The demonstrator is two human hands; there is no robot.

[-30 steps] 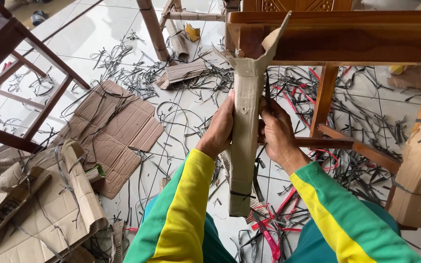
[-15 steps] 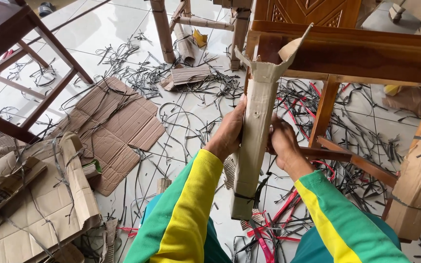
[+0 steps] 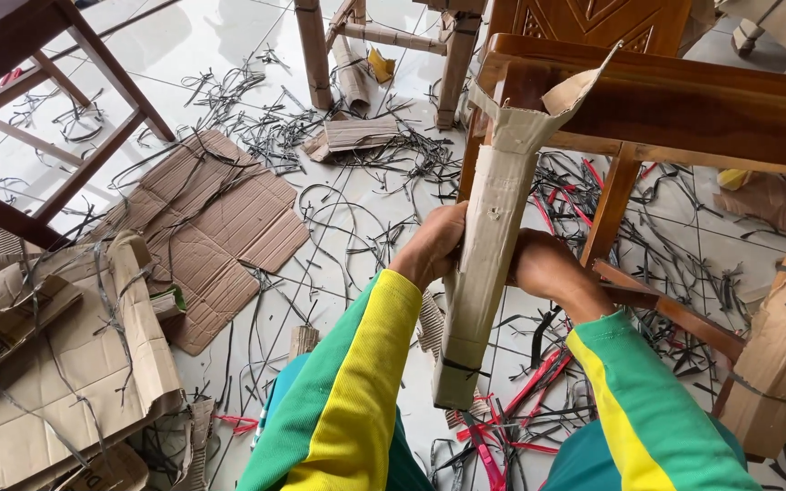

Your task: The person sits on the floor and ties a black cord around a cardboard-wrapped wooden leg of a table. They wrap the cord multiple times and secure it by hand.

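A white tiled floor (image 3: 229, 36) strewn with black strapping offcuts (image 3: 357, 209) lies below you. At frame centre, you grip a long cardboard sleeve (image 3: 484, 255) wrapping a wooden table leg: your left hand (image 3: 429, 244) and right hand (image 3: 543, 268) clasp it from either side. Flattened cardboard sheets (image 3: 202, 227) lie left.

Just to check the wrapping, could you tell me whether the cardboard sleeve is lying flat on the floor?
No, both hands hold the cardboard sleeve upright against the wooden table.
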